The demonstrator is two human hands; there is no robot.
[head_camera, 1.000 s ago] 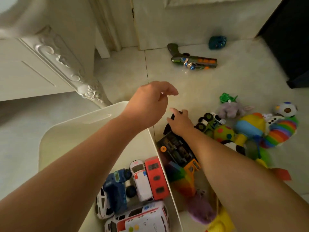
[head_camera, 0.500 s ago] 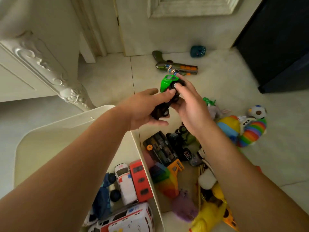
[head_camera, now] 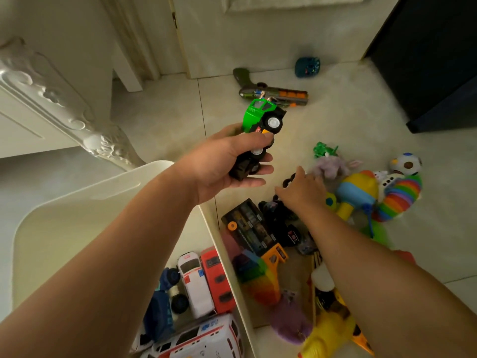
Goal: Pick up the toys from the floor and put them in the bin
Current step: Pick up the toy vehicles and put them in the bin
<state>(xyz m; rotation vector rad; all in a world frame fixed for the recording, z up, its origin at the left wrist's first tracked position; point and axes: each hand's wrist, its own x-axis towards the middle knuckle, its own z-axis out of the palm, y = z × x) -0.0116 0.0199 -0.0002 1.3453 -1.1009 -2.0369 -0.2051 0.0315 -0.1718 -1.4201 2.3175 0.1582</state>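
Note:
My left hand (head_camera: 227,164) holds a green and black toy truck (head_camera: 260,127) in the air just past the far corner of the white bin (head_camera: 77,218). The bin has several toy vehicles in its near end, among them a red bus (head_camera: 218,277) and a white ambulance (head_camera: 195,282). My right hand (head_camera: 302,188) reaches down, fingers spread, over a dark toy car (head_camera: 280,215) in the pile on the floor; it holds nothing. A black and orange truck (head_camera: 254,233) lies beside the bin.
More toys lie on the tiled floor: a rainbow toy (head_camera: 397,195), a plush (head_camera: 333,165), a ball (head_camera: 405,164), a toy gun (head_camera: 273,91) and a teal object (head_camera: 307,67) near the door. A white carved furniture leg (head_camera: 103,143) stands left; dark furniture (head_camera: 433,60) stands right.
My right hand passed the green truck to my left hand, then dropped back to the toy pile. My left hand now holds the truck alone.

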